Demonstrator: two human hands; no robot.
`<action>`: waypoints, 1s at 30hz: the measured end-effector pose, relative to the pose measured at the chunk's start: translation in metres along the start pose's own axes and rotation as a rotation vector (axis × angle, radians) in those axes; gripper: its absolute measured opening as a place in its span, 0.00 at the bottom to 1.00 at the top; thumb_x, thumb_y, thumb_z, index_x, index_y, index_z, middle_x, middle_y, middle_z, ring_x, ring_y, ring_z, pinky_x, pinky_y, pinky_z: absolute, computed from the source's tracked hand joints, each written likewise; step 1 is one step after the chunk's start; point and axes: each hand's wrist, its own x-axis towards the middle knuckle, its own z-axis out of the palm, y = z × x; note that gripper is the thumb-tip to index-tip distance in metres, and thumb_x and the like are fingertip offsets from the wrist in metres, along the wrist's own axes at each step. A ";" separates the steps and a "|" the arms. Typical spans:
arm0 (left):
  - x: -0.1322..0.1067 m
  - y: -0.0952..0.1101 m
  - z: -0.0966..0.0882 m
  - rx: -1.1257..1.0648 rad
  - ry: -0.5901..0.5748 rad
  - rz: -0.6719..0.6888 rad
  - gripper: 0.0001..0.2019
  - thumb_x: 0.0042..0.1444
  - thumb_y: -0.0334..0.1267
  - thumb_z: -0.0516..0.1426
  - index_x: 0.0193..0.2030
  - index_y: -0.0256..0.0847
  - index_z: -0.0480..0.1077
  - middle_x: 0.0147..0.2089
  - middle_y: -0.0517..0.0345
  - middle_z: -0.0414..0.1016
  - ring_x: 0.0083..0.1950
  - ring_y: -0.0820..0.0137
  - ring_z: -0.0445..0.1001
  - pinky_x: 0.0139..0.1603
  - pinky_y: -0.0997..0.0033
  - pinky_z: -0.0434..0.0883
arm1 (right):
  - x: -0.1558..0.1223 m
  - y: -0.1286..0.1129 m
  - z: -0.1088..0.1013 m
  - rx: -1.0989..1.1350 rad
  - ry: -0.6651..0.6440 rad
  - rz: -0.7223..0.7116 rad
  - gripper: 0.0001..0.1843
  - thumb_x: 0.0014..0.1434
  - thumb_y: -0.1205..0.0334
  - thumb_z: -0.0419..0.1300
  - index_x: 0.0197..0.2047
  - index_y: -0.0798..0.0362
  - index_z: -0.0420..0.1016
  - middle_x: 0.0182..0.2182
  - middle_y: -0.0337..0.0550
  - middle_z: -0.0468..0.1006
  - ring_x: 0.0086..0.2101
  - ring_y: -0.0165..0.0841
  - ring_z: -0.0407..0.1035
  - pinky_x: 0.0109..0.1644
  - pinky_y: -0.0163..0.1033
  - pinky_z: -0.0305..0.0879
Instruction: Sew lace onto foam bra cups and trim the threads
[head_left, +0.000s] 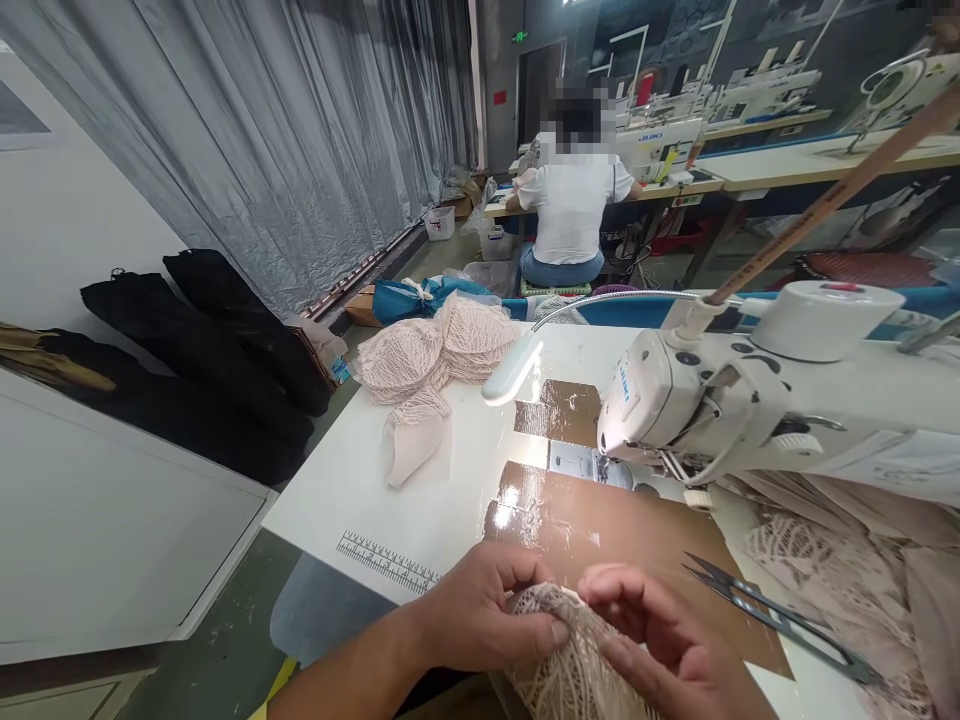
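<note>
Far left: black cloth bundles lean below a silvery curtain.
Bench left side: a printed ruler scale runs along the near edge of the white bench; beyond it, at the far corner, stand two stacks of beige lace cups, with a smooth beige piece just in front.
Left hand: the left hand comes in from lower left, palm side turned inward, thumb laid over the lace and pinching its top edge against the bent fingers.
Lace piece: the netted beige lace piece is between the two hands at the bench's near edge, its long axis falling from the fingertips toward the lap; both hands are equally near.
Behind: a seated person in a white top faces away.
Right hand: the right hand comes in from lower right, fingers curled, thumb and forefinger apart at the lace's right side; whether it pinches or only touches is hard to tell.
Sewing machine: the white JUKI sewing machine stands ahead and to the right of the lace, its needle area well apart from the hands, across a glossy brown sheet.
Far right: open black scissors lie slantwise, blades toward the machine, beside heaped beige fabric.
</note>
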 end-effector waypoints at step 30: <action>0.026 0.022 -0.025 -0.442 0.410 0.003 0.18 0.41 0.47 0.66 0.26 0.35 0.66 0.24 0.59 0.68 0.25 0.73 0.66 0.29 0.74 0.63 | 0.017 -0.015 -0.044 -0.058 0.221 0.127 0.19 0.47 0.42 0.62 0.29 0.50 0.74 0.26 0.39 0.71 0.29 0.32 0.65 0.34 0.36 0.64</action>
